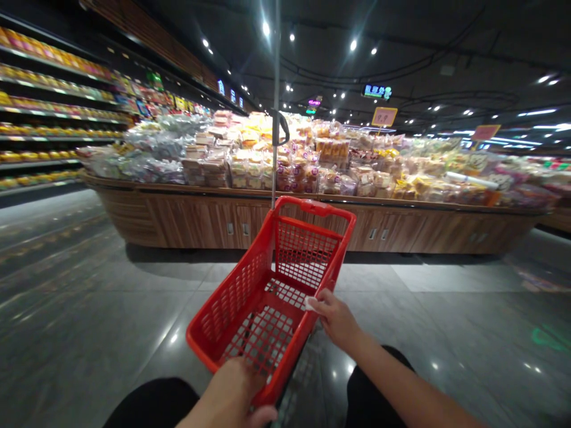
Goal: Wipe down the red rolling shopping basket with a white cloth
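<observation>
A red plastic shopping cart (250, 303) with a grid-patterned basket stands turned at an angle in front of me, and its basket holds no goods. My left hand (238, 386) lies over the cart's near rim, fingers curled over the inner side and thumb outside. On the right side rim rests my right hand (332, 315), its fingers closed with a small white wad (311, 304), perhaps tissue, pinched against the edge. A thin upright pole (275, 77) with a dark loop rises beside the cart's far left corner.
A long wooden display counter (200, 217) heaped with packaged foods (294, 166) runs across just beyond the cart. Stocked shelves (49, 113) line the left side. Price signs (384, 116) stand above the goods. Grey tiled floor (428, 321) surrounds the cart.
</observation>
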Available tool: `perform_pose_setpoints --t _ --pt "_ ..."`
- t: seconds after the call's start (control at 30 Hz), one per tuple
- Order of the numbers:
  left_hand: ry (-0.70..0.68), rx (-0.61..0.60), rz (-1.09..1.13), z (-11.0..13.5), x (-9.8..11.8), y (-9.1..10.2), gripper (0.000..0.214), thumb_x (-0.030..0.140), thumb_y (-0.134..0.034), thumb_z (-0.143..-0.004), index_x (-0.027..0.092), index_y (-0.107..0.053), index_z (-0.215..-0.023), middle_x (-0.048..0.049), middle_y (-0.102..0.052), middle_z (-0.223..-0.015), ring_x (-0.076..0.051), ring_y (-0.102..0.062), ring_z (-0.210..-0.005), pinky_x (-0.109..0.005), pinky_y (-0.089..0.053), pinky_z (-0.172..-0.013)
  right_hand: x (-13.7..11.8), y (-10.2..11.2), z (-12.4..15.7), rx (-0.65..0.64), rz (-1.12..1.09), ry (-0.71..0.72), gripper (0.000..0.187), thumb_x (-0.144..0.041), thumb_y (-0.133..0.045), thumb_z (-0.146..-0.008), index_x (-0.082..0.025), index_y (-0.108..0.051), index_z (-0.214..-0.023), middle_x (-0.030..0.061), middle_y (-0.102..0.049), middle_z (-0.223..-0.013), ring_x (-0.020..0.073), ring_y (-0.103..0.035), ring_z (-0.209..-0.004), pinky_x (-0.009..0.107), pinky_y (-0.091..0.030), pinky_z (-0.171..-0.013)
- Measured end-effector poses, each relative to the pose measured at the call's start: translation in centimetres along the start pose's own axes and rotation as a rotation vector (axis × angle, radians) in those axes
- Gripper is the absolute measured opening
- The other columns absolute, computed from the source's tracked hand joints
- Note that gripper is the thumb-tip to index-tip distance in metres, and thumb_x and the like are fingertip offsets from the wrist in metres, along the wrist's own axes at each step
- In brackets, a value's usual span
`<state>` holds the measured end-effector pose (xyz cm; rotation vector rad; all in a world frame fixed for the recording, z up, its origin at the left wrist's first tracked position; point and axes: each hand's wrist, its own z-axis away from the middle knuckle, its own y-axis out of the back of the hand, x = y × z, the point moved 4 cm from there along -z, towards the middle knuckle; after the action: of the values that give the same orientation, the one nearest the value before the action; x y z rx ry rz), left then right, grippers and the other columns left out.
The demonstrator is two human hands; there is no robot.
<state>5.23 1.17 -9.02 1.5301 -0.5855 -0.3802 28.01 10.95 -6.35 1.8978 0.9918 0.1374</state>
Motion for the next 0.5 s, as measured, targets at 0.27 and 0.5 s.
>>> perform_pose_setpoints --t 0.27,0.5 --pt "0.267 0.094 0.210 -2.6 1.4 2.4 0.045 0.046 -0.023 -0.093 0.022 -0.061 -0.094 -0.0045 -0.070 -0.083 -0.018 -0.065 -0.077 -0.025 -0.043 -0.067 0.5 0.4 -0.7 0.100 0.029 -0.147 0.035 -0.004 -0.048 -0.081 -0.023 -0.064 -0.106 0.0042 -0.053 -0.090 0.0142 -0.055 -0.075 0.024 -0.047 -0.069" --pt "0.417 0.018 0.199 -6.9 2.5 0.9 0.042 0.032 -0.025 -0.093 0.018 -0.044 -0.128 -0.0095 -0.071 -0.096 -0.022 -0.067 -0.087 -0.030 -0.047 -0.072 -3.3 -2.1 0.6 0.005 -0.071 -0.134 0.035 -0.008 -0.046 -0.084 -0.023 -0.059 -0.112 0.0036 -0.052 -0.094 0.0126 -0.055 -0.080 0.023 -0.047 -0.074"
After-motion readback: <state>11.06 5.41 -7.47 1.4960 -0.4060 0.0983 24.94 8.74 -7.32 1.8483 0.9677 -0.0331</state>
